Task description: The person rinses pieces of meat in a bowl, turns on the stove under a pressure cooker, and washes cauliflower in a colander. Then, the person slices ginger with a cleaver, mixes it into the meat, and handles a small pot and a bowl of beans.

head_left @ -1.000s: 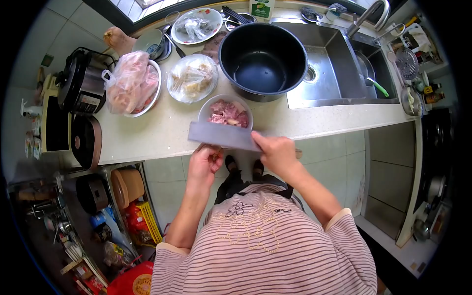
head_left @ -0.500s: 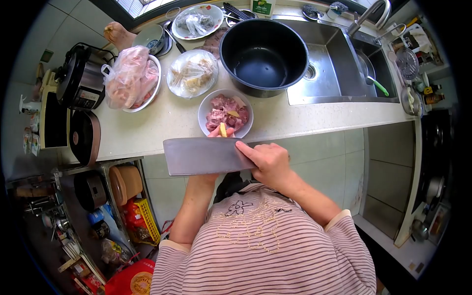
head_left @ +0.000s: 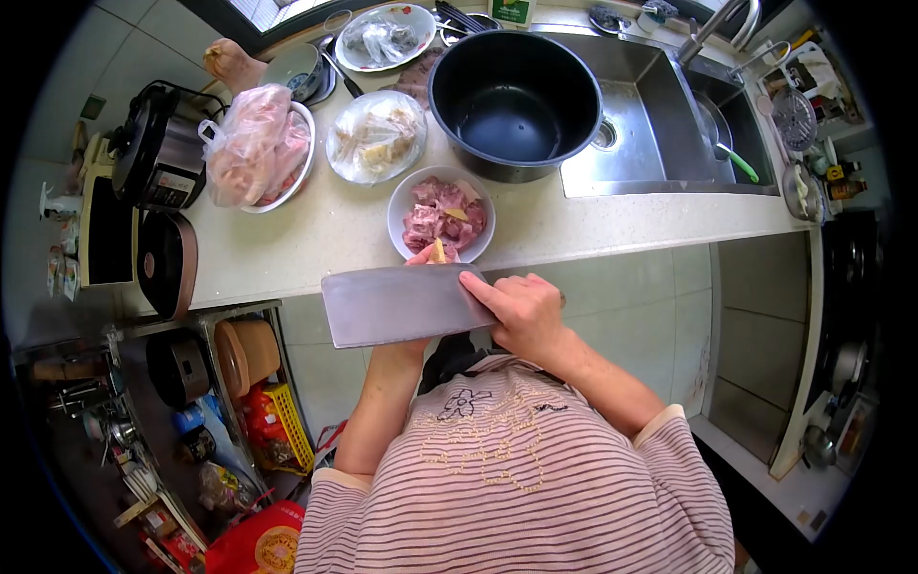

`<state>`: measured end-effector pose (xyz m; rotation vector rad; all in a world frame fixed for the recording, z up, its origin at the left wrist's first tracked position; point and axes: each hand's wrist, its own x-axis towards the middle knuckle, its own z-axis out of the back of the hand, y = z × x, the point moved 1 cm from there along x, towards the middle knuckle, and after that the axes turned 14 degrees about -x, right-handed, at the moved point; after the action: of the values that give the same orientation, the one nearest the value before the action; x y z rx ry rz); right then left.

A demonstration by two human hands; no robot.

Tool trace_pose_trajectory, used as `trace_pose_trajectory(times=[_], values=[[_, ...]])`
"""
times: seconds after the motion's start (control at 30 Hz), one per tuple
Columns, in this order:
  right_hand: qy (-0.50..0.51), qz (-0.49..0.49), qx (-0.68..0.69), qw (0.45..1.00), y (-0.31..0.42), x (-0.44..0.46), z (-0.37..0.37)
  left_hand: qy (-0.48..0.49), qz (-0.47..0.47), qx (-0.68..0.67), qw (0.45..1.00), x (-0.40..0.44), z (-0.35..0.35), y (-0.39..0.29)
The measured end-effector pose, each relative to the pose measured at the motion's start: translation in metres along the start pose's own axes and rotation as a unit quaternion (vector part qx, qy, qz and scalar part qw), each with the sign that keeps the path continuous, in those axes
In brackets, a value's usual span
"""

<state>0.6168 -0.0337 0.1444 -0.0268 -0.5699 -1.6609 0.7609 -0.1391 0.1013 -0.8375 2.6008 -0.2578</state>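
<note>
My right hand (head_left: 528,311) is closed round the handle of a wide cleaver (head_left: 406,306), its index finger stretched along the blade. The blade lies across in front of my left hand (head_left: 419,256) and hides most of it; only fingertips show above the top edge. Those fingertips pinch a small yellow piece of ginger (head_left: 438,252). Just beyond, at the counter's front edge, stands a white bowl (head_left: 394,220) of raw pink meat chunks (head_left: 432,210). A pale yellow slice (head_left: 456,214) rests on the meat.
A large black pot (head_left: 516,167) stands behind the bowl, beside the steel sink (head_left: 636,124). To the left are a plastic-covered plate (head_left: 376,139), bagged raw meat (head_left: 251,148) in a white bowl, and an electric cooker (head_left: 163,153). A patterned plate (head_left: 424,27) sits farther back.
The cleaver blade has tilted slightly, and its lower left corner sits a little lower. The ginger is still between my left fingertips, and the bowl has stayed in place.
</note>
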Motion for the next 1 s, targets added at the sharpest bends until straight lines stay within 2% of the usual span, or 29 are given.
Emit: trace_pose_trajectory(times=[0.17,0.37,0.57,0.67,0.77,0.87,1.0], values=[[0.006,0.001,0.009,1.000,-0.001,-0.001,-0.003,-0.023,-0.038,0.071,0.996,-0.003,0.000,0.006],[0.004,-0.015,0.017,1.000,0.000,0.003,-0.002,-0.023,-0.034,-0.046,0.998,0.004,-0.001,0.014],[-0.003,-0.013,0.011,1.000,-0.003,0.001,-0.007,-0.053,-0.038,0.042,0.997,0.011,0.018,0.021],[0.001,-0.010,-0.006,1.000,-0.005,-0.001,-0.008,-0.029,-0.023,0.012,0.999,0.004,0.017,0.018],[0.002,-0.019,-0.032,0.999,-0.017,-0.007,-0.015,-0.089,-0.024,-0.003,0.996,-0.003,-0.004,0.014],[0.008,-0.019,-0.049,0.999,-0.022,-0.009,-0.013,-0.185,-0.009,0.055,0.981,-0.014,-0.037,0.009],[0.028,-0.016,-0.041,0.999,-0.019,-0.013,-0.011,-0.203,-0.002,0.037,0.978,-0.015,-0.030,0.011]])
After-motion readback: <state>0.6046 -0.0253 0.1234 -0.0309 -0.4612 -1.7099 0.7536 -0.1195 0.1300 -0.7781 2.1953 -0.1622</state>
